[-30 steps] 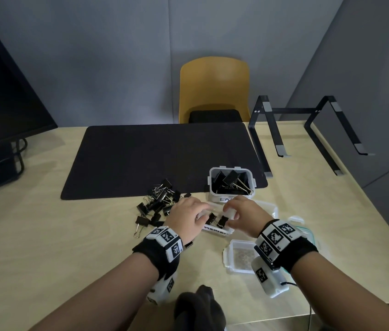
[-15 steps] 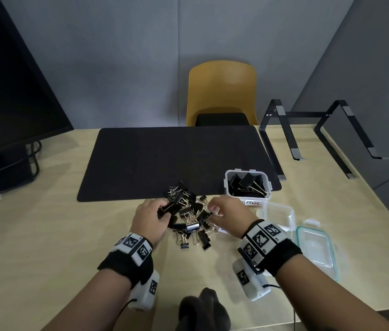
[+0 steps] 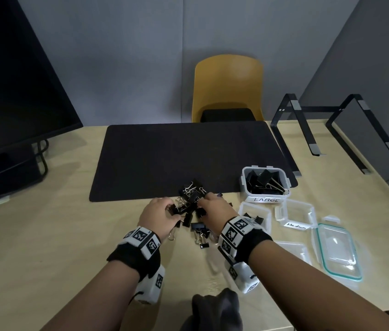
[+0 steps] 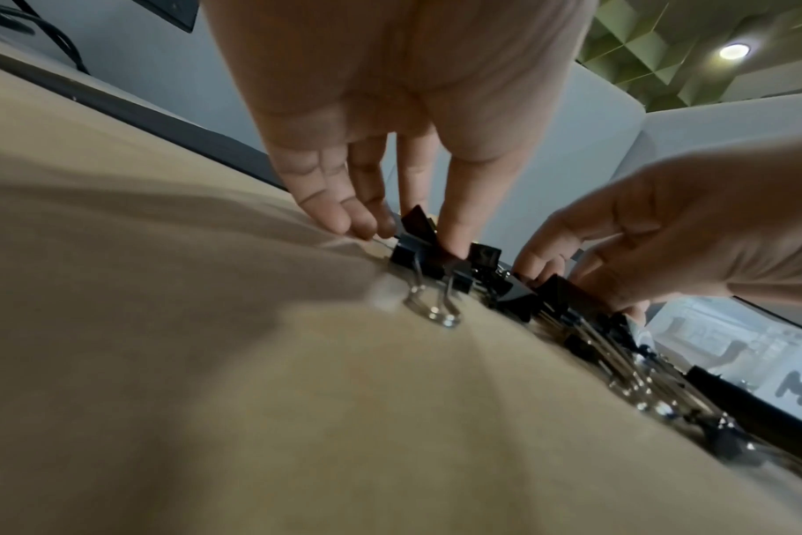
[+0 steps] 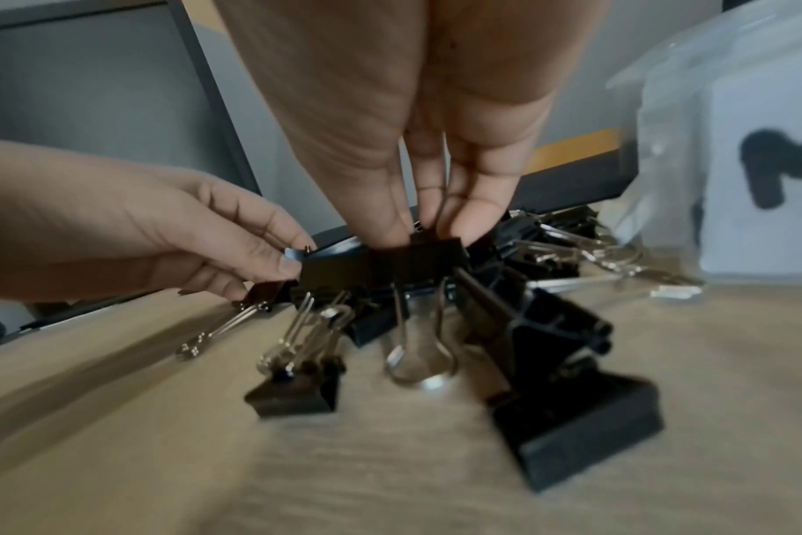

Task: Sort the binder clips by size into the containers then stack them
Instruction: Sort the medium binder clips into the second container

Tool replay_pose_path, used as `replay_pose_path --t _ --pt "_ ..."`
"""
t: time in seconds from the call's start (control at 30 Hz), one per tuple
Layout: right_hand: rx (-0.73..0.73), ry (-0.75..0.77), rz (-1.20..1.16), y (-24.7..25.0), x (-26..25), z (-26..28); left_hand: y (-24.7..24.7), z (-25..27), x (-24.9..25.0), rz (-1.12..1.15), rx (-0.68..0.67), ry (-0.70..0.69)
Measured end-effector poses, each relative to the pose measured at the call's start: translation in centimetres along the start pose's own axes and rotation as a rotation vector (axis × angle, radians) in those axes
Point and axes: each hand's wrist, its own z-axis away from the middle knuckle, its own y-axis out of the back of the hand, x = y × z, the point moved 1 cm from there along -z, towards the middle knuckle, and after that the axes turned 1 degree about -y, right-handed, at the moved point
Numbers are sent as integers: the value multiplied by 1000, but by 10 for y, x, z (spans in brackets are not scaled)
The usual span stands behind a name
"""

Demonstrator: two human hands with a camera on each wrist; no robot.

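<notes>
Now both hands work the binder clip pile (image 3: 192, 206) on the surface near the LARGE container (image 3: 265, 183). Right hand (image 5: 417, 202) pinches one clip's black body; left hand (image 5: 197, 231) pinches another. Judgement: light, stiff, tangle-prone; grip bodies, not wire handles.

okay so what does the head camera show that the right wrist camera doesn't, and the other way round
Only the head view shows the tub marked LARGE with clips inside, the empty tub marked Medium, the loose lids, the black mat and the yellow chair.

Only the right wrist view shows the right hand's fingertips pinching one black clip, wire handles hanging down.

Both show the left hand and right hand working in the pile of clips on the wooden table.
</notes>
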Motion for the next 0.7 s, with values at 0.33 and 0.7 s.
replay_pose_path --t 0.33,0.7 --pt "3 -14 -3 -1 -1 0 3 3 3 176 36 -3" --pt "-54 -51 -9 1 2 2 6 4 13 392 109 8"
